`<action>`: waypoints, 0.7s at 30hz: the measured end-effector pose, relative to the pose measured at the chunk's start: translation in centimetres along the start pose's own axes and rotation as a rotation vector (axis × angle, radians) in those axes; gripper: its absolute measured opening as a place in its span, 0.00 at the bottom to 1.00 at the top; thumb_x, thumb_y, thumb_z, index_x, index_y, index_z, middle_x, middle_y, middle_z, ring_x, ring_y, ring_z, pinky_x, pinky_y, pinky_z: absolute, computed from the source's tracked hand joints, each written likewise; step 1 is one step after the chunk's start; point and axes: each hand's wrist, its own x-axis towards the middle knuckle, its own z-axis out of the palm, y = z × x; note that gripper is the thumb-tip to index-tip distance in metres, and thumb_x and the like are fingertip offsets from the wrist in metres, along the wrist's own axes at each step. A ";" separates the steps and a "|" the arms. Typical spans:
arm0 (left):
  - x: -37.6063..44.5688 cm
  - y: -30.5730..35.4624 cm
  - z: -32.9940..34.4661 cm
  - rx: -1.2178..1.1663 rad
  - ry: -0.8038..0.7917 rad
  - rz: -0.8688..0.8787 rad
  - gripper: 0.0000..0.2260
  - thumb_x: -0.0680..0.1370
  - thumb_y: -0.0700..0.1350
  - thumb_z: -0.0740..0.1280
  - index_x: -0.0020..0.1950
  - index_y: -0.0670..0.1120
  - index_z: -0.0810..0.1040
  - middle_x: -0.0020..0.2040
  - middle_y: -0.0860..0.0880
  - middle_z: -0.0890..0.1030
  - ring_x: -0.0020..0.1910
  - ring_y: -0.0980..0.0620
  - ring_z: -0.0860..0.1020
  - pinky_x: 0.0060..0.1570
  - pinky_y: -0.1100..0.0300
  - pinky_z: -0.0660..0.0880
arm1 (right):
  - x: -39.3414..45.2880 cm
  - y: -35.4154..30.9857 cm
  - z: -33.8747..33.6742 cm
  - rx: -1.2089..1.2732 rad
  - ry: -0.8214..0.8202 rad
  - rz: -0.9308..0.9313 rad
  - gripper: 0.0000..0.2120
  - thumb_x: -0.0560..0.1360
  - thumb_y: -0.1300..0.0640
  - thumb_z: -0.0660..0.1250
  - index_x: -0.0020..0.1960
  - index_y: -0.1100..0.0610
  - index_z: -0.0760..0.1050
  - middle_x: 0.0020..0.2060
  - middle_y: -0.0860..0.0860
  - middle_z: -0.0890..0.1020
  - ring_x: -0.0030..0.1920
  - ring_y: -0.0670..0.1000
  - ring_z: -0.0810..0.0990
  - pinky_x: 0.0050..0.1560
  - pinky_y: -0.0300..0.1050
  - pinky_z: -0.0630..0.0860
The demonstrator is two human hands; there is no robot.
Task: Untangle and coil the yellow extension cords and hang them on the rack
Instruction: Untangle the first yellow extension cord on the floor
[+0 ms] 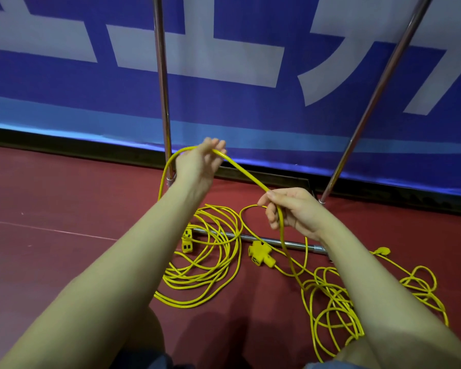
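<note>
A stretch of yellow extension cord [246, 174] runs taut between my two hands above the floor. My left hand [200, 163] holds it raised near the rack's left pole, the cord draped over the fingers and looping down to a loose coil [205, 265] on the floor. My right hand [290, 211] grips the cord lower and to the right; from there it drops to a tangled pile [336, 310]. A yellow three-way socket block [261, 253] lies between the piles, and another socket end [186, 239] sits by the coil.
The chrome rack has two upright poles [162, 83] [378, 89] and a low cross bar [269, 239] on the dark red floor. A blue banner [250, 107] with white letters stands right behind it. A yellow plug [382, 250] lies at the right.
</note>
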 end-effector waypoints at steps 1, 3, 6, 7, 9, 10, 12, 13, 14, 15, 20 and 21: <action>-0.5 -0.8 0.3 0.077 -0.061 -0.038 0.05 0.78 0.31 0.62 0.42 0.37 0.73 0.43 0.42 0.78 0.42 0.47 0.81 0.45 0.56 0.80 | 0.1 0.0 0.2 -0.002 0.018 0.002 0.12 0.80 0.59 0.58 0.44 0.62 0.77 0.25 0.53 0.77 0.23 0.48 0.75 0.29 0.39 0.74; -1.8 -2.4 0.8 0.253 -0.188 -0.079 0.05 0.76 0.29 0.63 0.49 0.37 0.71 0.44 0.42 0.78 0.37 0.50 0.82 0.45 0.57 0.79 | 0.3 -0.1 0.7 0.006 0.041 -0.008 0.13 0.80 0.58 0.58 0.43 0.62 0.76 0.24 0.52 0.77 0.22 0.48 0.74 0.28 0.37 0.74; -2.4 -3.5 1.1 0.347 -0.256 -0.013 0.16 0.77 0.28 0.61 0.61 0.39 0.63 0.49 0.42 0.79 0.38 0.50 0.82 0.44 0.57 0.80 | 0.3 -0.7 1.3 0.044 0.019 -0.035 0.13 0.81 0.57 0.57 0.44 0.62 0.76 0.24 0.53 0.77 0.22 0.48 0.74 0.27 0.37 0.73; -2.4 -3.3 1.2 0.320 -0.249 0.013 0.17 0.77 0.28 0.61 0.63 0.39 0.63 0.50 0.42 0.79 0.39 0.49 0.82 0.43 0.58 0.80 | 0.2 -0.9 1.4 0.064 -0.006 -0.042 0.14 0.81 0.57 0.56 0.45 0.63 0.76 0.24 0.53 0.77 0.22 0.49 0.74 0.26 0.37 0.72; -1.5 -2.3 1.2 0.220 -0.195 0.065 0.20 0.77 0.28 0.60 0.67 0.38 0.61 0.51 0.42 0.78 0.39 0.49 0.83 0.42 0.60 0.80 | -0.3 -1.4 1.5 0.079 -0.081 -0.038 0.16 0.79 0.54 0.56 0.44 0.64 0.77 0.24 0.55 0.77 0.22 0.50 0.74 0.25 0.38 0.72; -0.8 -1.7 0.9 0.167 -0.154 0.094 0.21 0.78 0.28 0.60 0.69 0.37 0.59 0.54 0.40 0.78 0.39 0.49 0.83 0.42 0.60 0.80 | -0.5 -1.5 1.6 0.063 -0.123 -0.030 0.17 0.77 0.53 0.57 0.43 0.64 0.77 0.24 0.55 0.77 0.22 0.50 0.74 0.25 0.38 0.72; 0.5 -0.7 0.1 0.089 -0.072 0.127 0.23 0.78 0.28 0.59 0.72 0.35 0.57 0.60 0.36 0.75 0.42 0.47 0.82 0.42 0.60 0.81 | -0.9 -1.5 1.5 0.029 -0.178 -0.018 0.17 0.74 0.51 0.58 0.43 0.64 0.77 0.23 0.55 0.77 0.20 0.49 0.72 0.24 0.37 0.70; 1.1 -0.4 -0.3 0.075 -0.029 0.126 0.22 0.78 0.28 0.59 0.71 0.33 0.58 0.62 0.35 0.74 0.43 0.47 0.81 0.42 0.60 0.81 | -1.0 -1.3 1.3 0.022 -0.183 -0.023 0.16 0.74 0.51 0.59 0.43 0.63 0.78 0.23 0.54 0.76 0.20 0.48 0.71 0.24 0.37 0.68; 1.3 -0.2 -0.7 0.072 0.004 0.113 0.19 0.78 0.28 0.60 0.68 0.31 0.62 0.62 0.35 0.74 0.43 0.47 0.81 0.41 0.61 0.81 | -1.0 -1.2 1.1 0.017 -0.176 -0.036 0.15 0.74 0.51 0.60 0.43 0.63 0.78 0.22 0.53 0.75 0.19 0.46 0.68 0.25 0.38 0.66; 1.4 -0.3 -0.9 0.072 0.027 0.094 0.13 0.78 0.29 0.60 0.63 0.30 0.67 0.61 0.35 0.75 0.43 0.47 0.81 0.40 0.61 0.81 | -0.9 -1.0 0.9 0.009 -0.163 -0.051 0.15 0.75 0.51 0.61 0.43 0.62 0.78 0.22 0.52 0.75 0.18 0.45 0.66 0.26 0.39 0.63; -0.1 -1.8 -0.3 0.135 -0.076 -0.070 0.03 0.78 0.33 0.63 0.51 0.35 0.71 0.47 0.41 0.78 0.39 0.48 0.82 0.39 0.58 0.81 | -0.3 -0.9 0.8 -0.003 -0.067 -0.074 0.15 0.80 0.55 0.56 0.45 0.62 0.78 0.20 0.50 0.72 0.18 0.43 0.60 0.29 0.43 0.55; -0.6 -2.2 0.0 0.146 -0.121 -0.097 0.06 0.77 0.32 0.64 0.53 0.35 0.70 0.46 0.41 0.78 0.38 0.49 0.83 0.40 0.57 0.82 | -0.2 -0.9 0.9 -0.002 -0.060 -0.077 0.16 0.80 0.55 0.55 0.45 0.62 0.78 0.20 0.49 0.72 0.18 0.43 0.60 0.28 0.42 0.56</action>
